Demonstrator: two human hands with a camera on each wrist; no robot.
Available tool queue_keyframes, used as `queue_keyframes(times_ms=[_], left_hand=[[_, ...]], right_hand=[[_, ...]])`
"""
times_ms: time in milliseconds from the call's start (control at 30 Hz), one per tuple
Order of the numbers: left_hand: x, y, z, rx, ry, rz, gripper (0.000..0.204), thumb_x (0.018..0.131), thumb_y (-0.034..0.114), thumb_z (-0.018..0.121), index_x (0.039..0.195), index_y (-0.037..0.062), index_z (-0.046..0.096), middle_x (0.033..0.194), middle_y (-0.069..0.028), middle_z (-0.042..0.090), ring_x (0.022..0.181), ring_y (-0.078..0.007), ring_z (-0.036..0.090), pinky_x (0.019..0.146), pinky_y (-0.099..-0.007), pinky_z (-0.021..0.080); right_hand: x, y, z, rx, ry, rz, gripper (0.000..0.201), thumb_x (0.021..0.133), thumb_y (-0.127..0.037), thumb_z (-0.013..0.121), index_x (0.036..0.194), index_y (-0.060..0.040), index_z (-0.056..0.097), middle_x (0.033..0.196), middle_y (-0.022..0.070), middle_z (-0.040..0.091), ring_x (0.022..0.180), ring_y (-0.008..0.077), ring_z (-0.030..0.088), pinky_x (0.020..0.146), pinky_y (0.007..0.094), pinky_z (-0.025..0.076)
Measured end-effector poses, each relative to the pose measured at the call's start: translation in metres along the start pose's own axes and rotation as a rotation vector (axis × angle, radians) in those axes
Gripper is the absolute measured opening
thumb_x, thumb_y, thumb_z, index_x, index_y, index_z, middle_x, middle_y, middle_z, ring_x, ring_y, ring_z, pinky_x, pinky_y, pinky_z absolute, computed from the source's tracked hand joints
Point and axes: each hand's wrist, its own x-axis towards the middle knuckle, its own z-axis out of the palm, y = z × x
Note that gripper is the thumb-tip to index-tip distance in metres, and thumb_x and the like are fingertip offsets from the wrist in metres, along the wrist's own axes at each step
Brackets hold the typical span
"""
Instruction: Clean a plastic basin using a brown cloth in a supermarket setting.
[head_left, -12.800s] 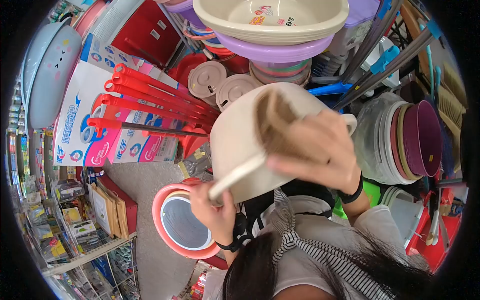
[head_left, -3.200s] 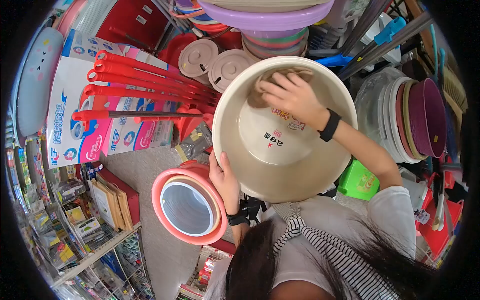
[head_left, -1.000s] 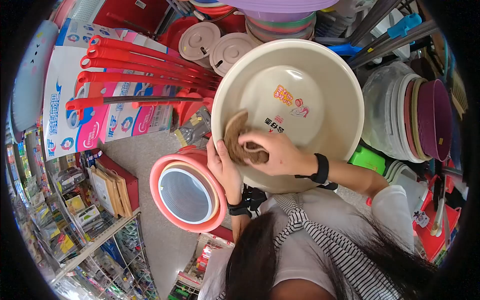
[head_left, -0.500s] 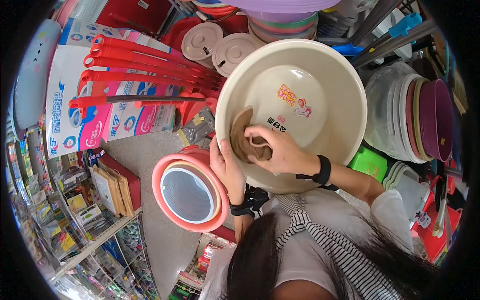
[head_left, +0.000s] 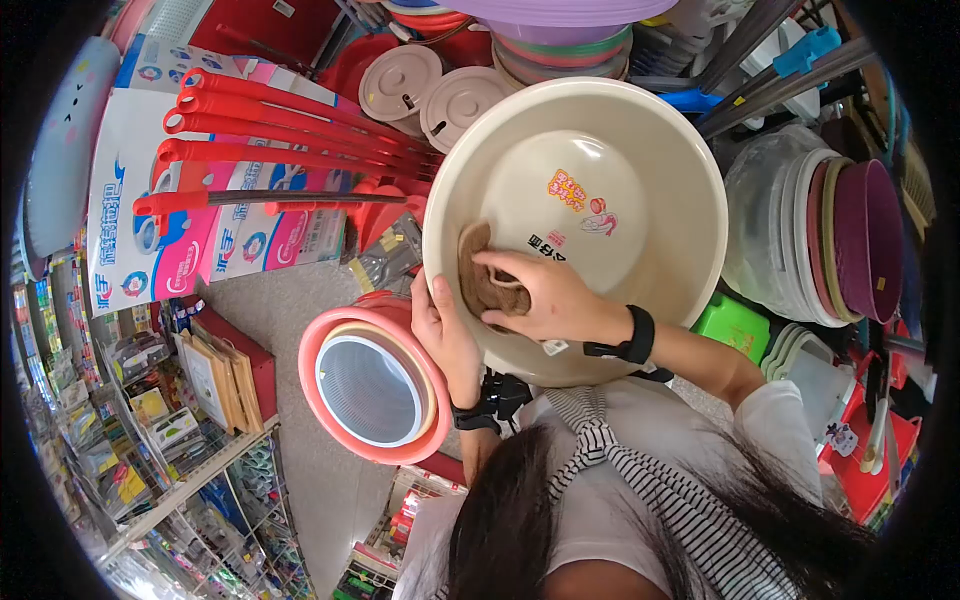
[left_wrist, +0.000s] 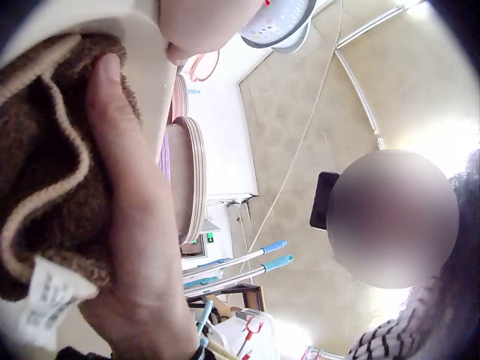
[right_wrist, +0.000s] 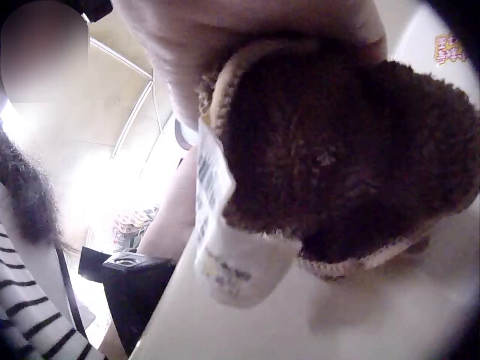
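A large cream plastic basin (head_left: 640, 290) faces up in the head view, its floor printed with colored characters and a small cartoon figure. My left hand (head_left: 446, 335) grips its left rim, thumb on top. Inside, my right hand (head_left: 550, 295) holds a bunched brown cloth (head_left: 478, 285) against the near-left wall, close beside the left thumb. Up close in the right wrist view, the cloth (right_wrist: 337, 150) looks fluffy, with pale stitched edging and a white label (right_wrist: 232, 255). Part of the cloth is hidden under the right fingers.
Red-handled poles (head_left: 270, 120) and printed boxes (head_left: 130, 220) stand at the left. A pink tub holding a blue-grey basket (head_left: 372, 388) is on the floor. Stacked buckets (head_left: 865, 240) stand right, lidded bins (head_left: 400, 80) behind, and a goods rack (head_left: 180, 490) lower left.
Earlier the basin was tilted with its outside showing; later it faced up with the cloth at the far wall. The cloth is now at the near-left wall, shifting slightly over the last second.
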Motion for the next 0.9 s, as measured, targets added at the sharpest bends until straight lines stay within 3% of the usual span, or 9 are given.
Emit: queue_keyframes(times_ms=[100,167,333,400,500,667,767,833,900], left_hand=[[0.002,0.005,-0.003,0.04,-0.036,-0.063,0.038,0.106,0.025,0.048,0.128,-0.006,0.054,0.113,-0.0134,0.065,0.102,-0.0151,0.061,0.089,-0.0284,0.048],[0.003,0.001,-0.006,0.082,-0.029,-0.056,0.038,0.106,0.025,0.048,0.128,-0.0058,0.054,0.112,-0.0129,0.066,0.099,-0.0146,0.061,0.087,-0.028,0.048],[0.0,-0.004,-0.003,0.079,0.001,-0.008,0.039,0.106,0.027,0.049,0.126,-0.0057,0.055,0.108,-0.0118,0.066,0.094,-0.0135,0.061,0.083,-0.0271,0.048],[-0.003,-0.007,-0.002,0.082,0.033,0.022,0.039,0.106,0.028,0.05,0.126,-0.0052,0.056,0.104,-0.0106,0.067,0.088,-0.0119,0.061,0.077,-0.0257,0.049],[-0.009,0.004,0.002,0.089,0.033,0.002,0.039,0.105,0.028,0.05,0.126,-0.0048,0.056,0.098,-0.0086,0.068,0.081,-0.0099,0.061,0.072,-0.0238,0.049],[-0.005,0.001,0.002,0.112,0.027,0.024,0.038,0.105,0.026,0.05,0.126,-0.0052,0.056,0.097,-0.008,0.069,0.079,-0.0088,0.061,0.07,-0.0229,0.049],[-0.002,-0.006,-0.002,0.108,0.048,0.046,0.038,0.105,0.025,0.05,0.126,-0.0054,0.056,0.098,-0.0084,0.068,0.081,-0.0091,0.061,0.071,-0.0234,0.049],[0.0,-0.005,-0.004,0.142,0.012,0.05,0.037,0.105,0.025,0.05,0.126,-0.0055,0.057,0.1,-0.0086,0.068,0.082,-0.0094,0.06,0.073,-0.0237,0.049],[-0.001,-0.001,-0.001,0.126,0.008,0.038,0.037,0.105,0.025,0.051,0.126,-0.0054,0.057,0.098,-0.0081,0.068,0.081,-0.0088,0.06,0.071,-0.0232,0.049]], right_hand=[[-0.007,0.013,-0.015,-0.031,-0.177,-0.1,0.064,0.075,-0.029,0.079,0.131,-0.0063,0.059,0.107,0.0201,0.07,0.096,0.034,0.069,0.084,0.0415,0.055],[-0.009,0.012,-0.032,-0.245,-0.631,0.017,0.066,0.07,-0.034,0.081,0.128,-0.0087,0.063,0.101,0.0187,0.071,0.09,0.0335,0.069,0.081,0.0421,0.054],[0.003,0.016,-0.021,-0.276,-0.56,-0.016,0.067,0.072,-0.036,0.081,0.13,-0.0077,0.063,0.107,0.0155,0.07,0.093,0.0321,0.068,0.079,0.0397,0.053],[0.015,0.025,-0.011,-0.14,-0.138,-0.082,0.066,0.074,-0.035,0.081,0.13,-0.0065,0.062,0.109,0.0143,0.069,0.096,0.0317,0.067,0.082,0.0394,0.053],[0.033,0.038,-0.003,-0.179,0.129,-0.002,0.066,0.076,-0.033,0.08,0.131,-0.0043,0.059,0.11,0.0147,0.067,0.098,0.0313,0.067,0.084,0.0386,0.053],[0.03,0.041,0.008,-0.178,0.23,-0.023,0.067,0.075,-0.032,0.08,0.132,-0.0039,0.059,0.105,0.0154,0.067,0.097,0.0317,0.066,0.082,0.0382,0.053],[0.026,0.052,-0.006,-0.241,-0.055,-0.091,0.069,0.071,-0.032,0.081,0.131,-0.006,0.061,0.097,0.0157,0.068,0.09,0.0324,0.067,0.076,0.0399,0.052],[0.02,0.052,-0.016,-0.404,-0.539,-0.015,0.067,0.066,-0.034,0.082,0.126,-0.0078,0.065,0.087,0.0161,0.069,0.081,0.0333,0.067,0.07,0.0415,0.051],[0.008,0.052,-0.024,-0.455,-0.594,-0.045,0.053,0.067,-0.03,0.079,0.116,-0.0103,0.071,0.078,0.0131,0.069,0.075,0.0328,0.067,0.065,0.0421,0.05]])
